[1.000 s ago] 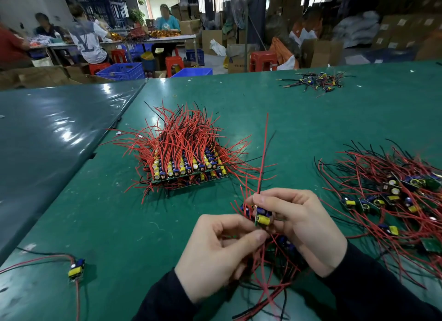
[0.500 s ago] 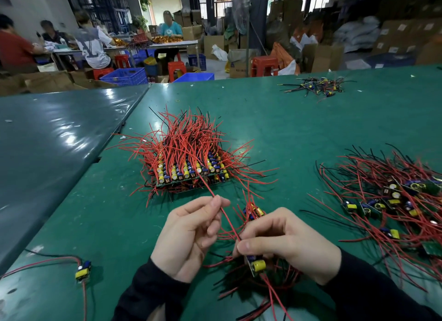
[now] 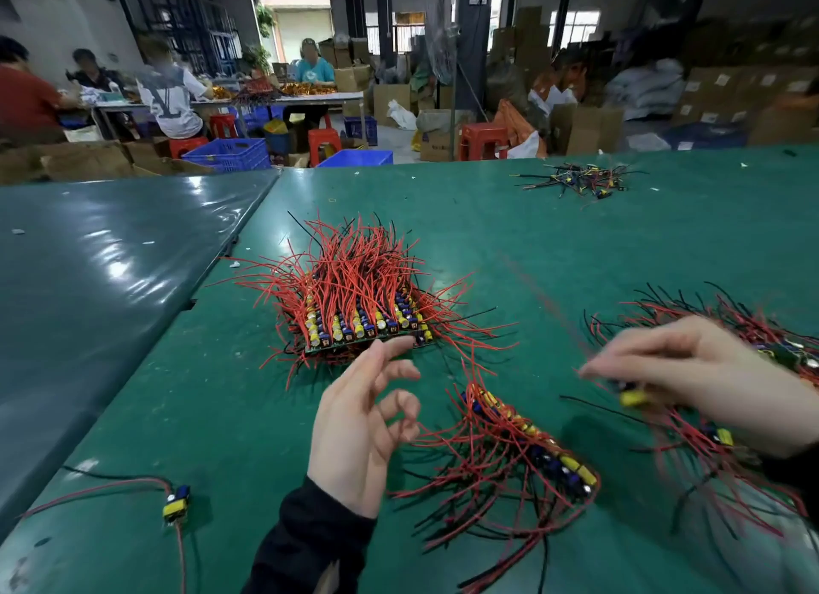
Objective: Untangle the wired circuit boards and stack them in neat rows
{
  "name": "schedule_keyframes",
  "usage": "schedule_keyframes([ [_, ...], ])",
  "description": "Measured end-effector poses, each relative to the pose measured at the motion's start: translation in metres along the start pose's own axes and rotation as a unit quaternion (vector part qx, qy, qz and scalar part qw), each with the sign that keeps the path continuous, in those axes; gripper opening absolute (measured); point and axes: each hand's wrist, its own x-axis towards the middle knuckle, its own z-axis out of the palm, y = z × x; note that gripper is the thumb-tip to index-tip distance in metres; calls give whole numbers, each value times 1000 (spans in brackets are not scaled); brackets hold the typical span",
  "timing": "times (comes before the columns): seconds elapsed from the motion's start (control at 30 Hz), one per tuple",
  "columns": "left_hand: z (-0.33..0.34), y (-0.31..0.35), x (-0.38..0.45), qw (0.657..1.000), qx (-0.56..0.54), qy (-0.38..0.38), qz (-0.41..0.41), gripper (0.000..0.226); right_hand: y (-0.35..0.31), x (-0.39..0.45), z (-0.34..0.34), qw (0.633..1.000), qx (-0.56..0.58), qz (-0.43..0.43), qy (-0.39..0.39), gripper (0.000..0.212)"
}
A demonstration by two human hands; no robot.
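A board (image 3: 631, 397) with a yellow part is pinched in the fingers of the right hand (image 3: 691, 372), which is blurred; the board sits under the fingertips at the hand's left end, and red wires trail down and to the right from it. The hand is held just left of the loose tangle (image 3: 727, 323) of red and black wired boards at the right edge of the green table (image 3: 509, 230); whether it touches the tangle cannot be told.

The left hand (image 3: 359, 425) is held above the table with nothing in it, its fingers spread and loosely bent. Its longest fingertip lies near the front edge of the stack (image 3: 363, 319), where boards are set in rows with their red wires standing up and fanning out. Contact with the stack cannot be made out.

Between the two hands a short row (image 3: 527, 434) of boards lies on the table, running diagonally, its wires spilling toward the near edge. A single wired board (image 3: 176, 502) lies well apart at the near left. A small heap (image 3: 576, 180) of wired parts is seen at the far right of the table.
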Motion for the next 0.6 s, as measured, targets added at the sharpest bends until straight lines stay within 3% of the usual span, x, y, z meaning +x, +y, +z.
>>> schedule_keyframes([
  [0.07,-2,-1,1,1000,5,21,-10,30,12,6,-41,980,-165,28,103,2],
  [0.17,-3,-2,2,999,3,44,-22,27,33,14,-91,912,-367,96,155,23],
  [0.23,-4,-1,2,998,2,56,-29,27,47,20,-108,897,-391,134,155,27],
  [0.33,-5,0,2,997,13,63,-41,26,59,28,-115,891,-405,138,150,11],
  [0.4,-5,-1,2,997,17,64,-47,25,56,34,-116,885,-427,128,135,17],
  [0.53,-5,-2,4,996,21,67,-55,24,27,39,-111,844,-505,52,176,34],
  [0.6,-6,-3,5,996,25,69,-53,23,4,36,-94,870,-463,-17,169,19],
])
